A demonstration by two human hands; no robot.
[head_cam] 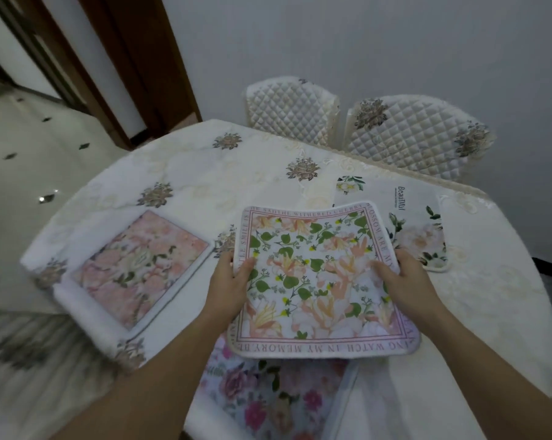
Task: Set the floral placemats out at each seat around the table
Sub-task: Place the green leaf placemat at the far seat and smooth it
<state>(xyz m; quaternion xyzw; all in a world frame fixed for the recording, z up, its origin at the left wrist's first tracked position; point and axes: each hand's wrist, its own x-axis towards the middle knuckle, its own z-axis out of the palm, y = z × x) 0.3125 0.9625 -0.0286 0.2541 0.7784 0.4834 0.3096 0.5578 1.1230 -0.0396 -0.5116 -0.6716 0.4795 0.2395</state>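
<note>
A square floral placemat [316, 274] with green leaves, peach flowers and a lettered pink border hangs above the middle of the table. My left hand [233, 281] grips its left edge and my right hand [405, 277] grips its right edge. A pink floral placemat [138, 268] lies flat at the table's left end. A white placemat [408, 223] with the word "Beautiful" lies at the far right, partly hidden by the held mat. Under the held mat, at the near edge, lies a placemat [268, 398] with pink and red roses.
The table [236, 173] wears a cream embroidered cloth. Two quilted chairs, one [290, 112] and another [417, 134], stand at its far side against a grey wall. A dark wooden door frame [135, 68] and tiled floor [20, 160] lie to the left.
</note>
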